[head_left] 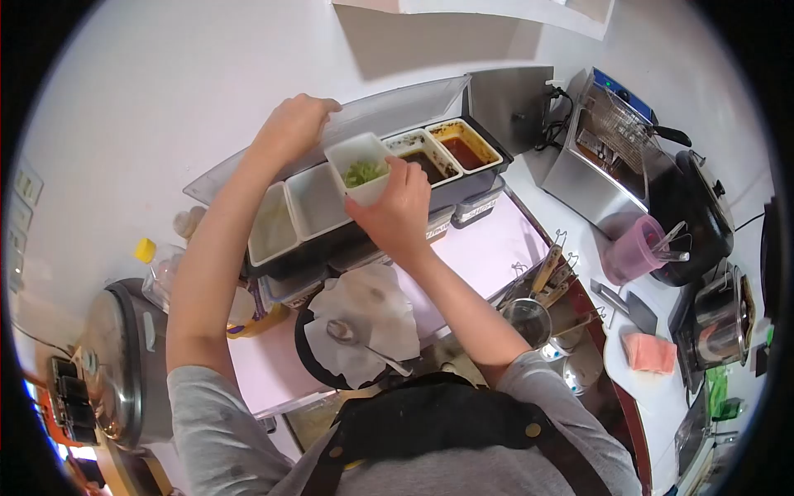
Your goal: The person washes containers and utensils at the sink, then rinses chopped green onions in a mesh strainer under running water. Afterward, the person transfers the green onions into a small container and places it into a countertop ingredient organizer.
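Note:
My right hand (399, 207) grips the near right side of a white container (351, 150) with chopped greens (364, 173) in it. This container sits tilted and raised above the row of the condiment box. Up at the back, my left hand (299, 126) is closed on the top edge of the box's clear lid (405, 103), which stands raised. Left of the held container are two white containers, one of them a pale tub (318, 201). To its right sit a tub of dark sauce (423, 159) and a tub of reddish-brown sauce (465, 149).
Close to my body, a black bowl (310, 351) holds white paper and a spoon (385, 359). A rice cooker (124, 364) stands at left. On the right are a fryer (595, 165), a pink jug (635, 248), strainers (527, 322), a cleaver (641, 312) and a pink block (650, 353).

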Available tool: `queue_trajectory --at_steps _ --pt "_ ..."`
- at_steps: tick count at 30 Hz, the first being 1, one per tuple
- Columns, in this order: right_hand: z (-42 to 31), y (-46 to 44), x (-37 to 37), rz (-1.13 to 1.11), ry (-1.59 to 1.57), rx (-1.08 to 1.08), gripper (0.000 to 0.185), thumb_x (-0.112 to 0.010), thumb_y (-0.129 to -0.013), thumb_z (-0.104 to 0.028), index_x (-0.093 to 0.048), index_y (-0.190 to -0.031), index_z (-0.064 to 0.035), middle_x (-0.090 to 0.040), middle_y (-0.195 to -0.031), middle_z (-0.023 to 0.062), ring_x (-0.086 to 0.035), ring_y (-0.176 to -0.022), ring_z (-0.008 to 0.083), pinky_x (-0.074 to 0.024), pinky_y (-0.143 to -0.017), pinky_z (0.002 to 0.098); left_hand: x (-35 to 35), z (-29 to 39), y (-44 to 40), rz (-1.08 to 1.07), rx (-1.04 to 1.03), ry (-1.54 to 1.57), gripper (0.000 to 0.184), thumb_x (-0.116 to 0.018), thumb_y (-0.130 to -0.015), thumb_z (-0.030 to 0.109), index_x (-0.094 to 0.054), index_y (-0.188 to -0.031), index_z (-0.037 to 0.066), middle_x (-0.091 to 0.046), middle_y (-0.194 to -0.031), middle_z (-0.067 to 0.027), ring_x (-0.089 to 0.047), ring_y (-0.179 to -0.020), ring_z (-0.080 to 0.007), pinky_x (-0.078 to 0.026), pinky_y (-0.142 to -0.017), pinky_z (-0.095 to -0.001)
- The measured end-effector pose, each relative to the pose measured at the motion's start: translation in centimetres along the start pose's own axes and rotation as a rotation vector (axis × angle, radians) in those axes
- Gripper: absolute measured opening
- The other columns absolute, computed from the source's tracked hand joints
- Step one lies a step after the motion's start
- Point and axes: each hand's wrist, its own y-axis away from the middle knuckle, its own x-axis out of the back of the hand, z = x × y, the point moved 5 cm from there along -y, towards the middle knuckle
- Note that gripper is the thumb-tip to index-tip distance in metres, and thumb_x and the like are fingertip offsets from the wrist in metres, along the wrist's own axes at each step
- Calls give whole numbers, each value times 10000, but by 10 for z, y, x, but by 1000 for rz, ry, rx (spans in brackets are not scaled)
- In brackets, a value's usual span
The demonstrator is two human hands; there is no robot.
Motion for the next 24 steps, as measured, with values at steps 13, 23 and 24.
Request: queue_trajectory --at_steps 13,23,24 --pt "29 74 61 -37 144 -29 721 -727 -719 -253 -407 -1345 -92 -362 -1333 189 -268 -1274 431 -170 -1063 598 -39 43 82 163 -80 -74 448 -476 -819 6 -521 -1249 126 -631 -1107 -115 -638 -902 -324 -522 -736 -438" --pt "88 260 229 77 490 -579 457 -605 -747 -91 -534 -1198 -101 -435 -1265 143 -315 -1239 410 -254 -1045 547 -67 91 126 108 -181 -51 404 -547 -893 88 -524 -1293 141 -529 -1290 -168 -516 -1172 -336 -392 -991 -464" --pt "87 276 241 86 521 -613 463 -607 -749 -89 -531 -1205 -113 -435 -1263 142 -318 -1235 407 -277 -1037 524 -71 93 126 122 -171 -58 402 -560 -899 105 -522 -1297 143 -524 -1298 -165 -511 -1182 -325 -388 -996 -462"
